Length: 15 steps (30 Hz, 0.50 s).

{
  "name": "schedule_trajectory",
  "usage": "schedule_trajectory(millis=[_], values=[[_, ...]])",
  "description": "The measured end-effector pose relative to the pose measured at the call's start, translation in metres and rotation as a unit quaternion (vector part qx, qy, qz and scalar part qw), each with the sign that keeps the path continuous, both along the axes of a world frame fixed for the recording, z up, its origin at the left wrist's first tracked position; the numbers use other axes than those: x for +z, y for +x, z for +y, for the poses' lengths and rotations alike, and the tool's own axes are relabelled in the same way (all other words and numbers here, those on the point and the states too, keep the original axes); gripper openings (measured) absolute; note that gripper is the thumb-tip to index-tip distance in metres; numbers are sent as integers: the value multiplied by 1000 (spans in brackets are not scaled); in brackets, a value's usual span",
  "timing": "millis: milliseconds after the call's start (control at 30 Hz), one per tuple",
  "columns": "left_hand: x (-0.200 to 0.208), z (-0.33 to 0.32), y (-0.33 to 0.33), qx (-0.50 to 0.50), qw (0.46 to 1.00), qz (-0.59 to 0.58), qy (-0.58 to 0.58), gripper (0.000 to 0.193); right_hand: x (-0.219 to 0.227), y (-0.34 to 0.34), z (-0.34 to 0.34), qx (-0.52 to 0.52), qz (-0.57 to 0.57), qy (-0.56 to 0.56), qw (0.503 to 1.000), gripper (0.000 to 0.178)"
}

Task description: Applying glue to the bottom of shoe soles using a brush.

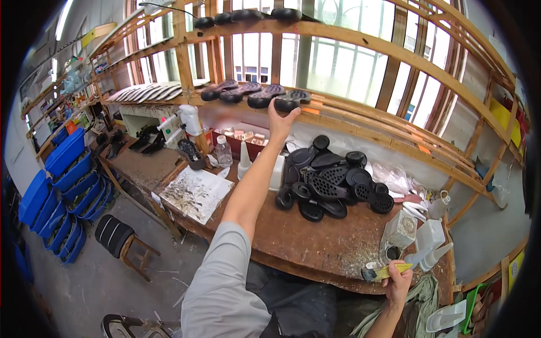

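My left hand (282, 120) reaches up to the wooden rack, its thumb and fingers round the heel end of a black shoe sole (288, 105). That sole rests at the right end of a row of similar soles (227, 90) on the rack's rail. Over the bench's right side, my right hand (398, 281) grips the yellow handle of a brush (384, 272), whose dark bristles point left. Just beyond the brush stands a small container with a dark opening (393, 253). A heap of black soles (329, 176) lies on the workbench (304, 242) between both hands.
White plastic bottles (431, 236) stand at the bench's right. Left of my arm lie a stained white sheet (196, 194), a clear bottle (224, 151) and a lone sole (191, 154). A stool (121, 239) and stacked blue bins (70, 186) are on the left. More soles sit on the upper rail (248, 22).
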<state>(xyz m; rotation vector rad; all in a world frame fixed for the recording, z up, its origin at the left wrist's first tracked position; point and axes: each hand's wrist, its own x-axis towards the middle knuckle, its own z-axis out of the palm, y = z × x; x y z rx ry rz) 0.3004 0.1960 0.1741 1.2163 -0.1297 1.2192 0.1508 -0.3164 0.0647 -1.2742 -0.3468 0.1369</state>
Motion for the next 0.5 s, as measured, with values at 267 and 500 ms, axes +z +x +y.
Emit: schedule_trajectory(millis=[267,500], values=[[-95,-89,-29,181,967,157,91,57,-22,26,-14,-80,52,-22,995,16],[-181,-211,-14,52,873,216,434,41,-44,35,-22,-80,85,15,993,14]])
